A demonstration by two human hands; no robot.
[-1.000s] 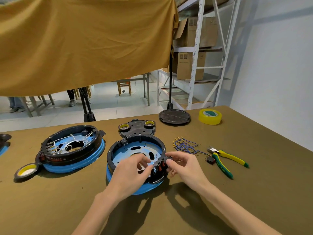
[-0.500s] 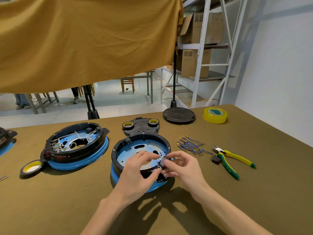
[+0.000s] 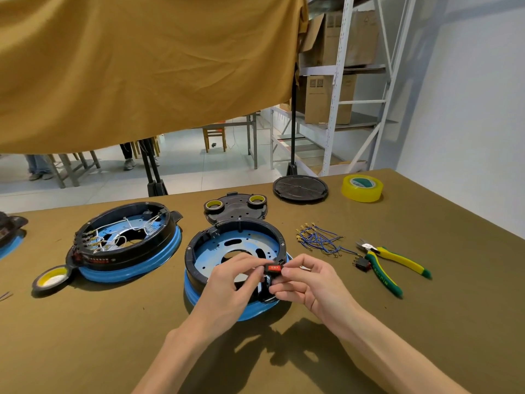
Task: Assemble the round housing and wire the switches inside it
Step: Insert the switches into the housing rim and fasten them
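Table (image 3: 85,336) clutter: wires (image 3: 321,240), pliers (image 3: 395,263), tape (image 3: 362,188).

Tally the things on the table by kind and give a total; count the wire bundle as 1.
Round housings, left and centre: 2
Black covers, eared and round: 2
Switches, one in the hands, one by the pliers: 2
Tape roll: 1
Wire bundle: 1
Pliers: 1
Total: 9

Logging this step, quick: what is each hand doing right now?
Left hand: closed, pinching the red switch at the housing rim.
Right hand: closed, pinching the same switch.
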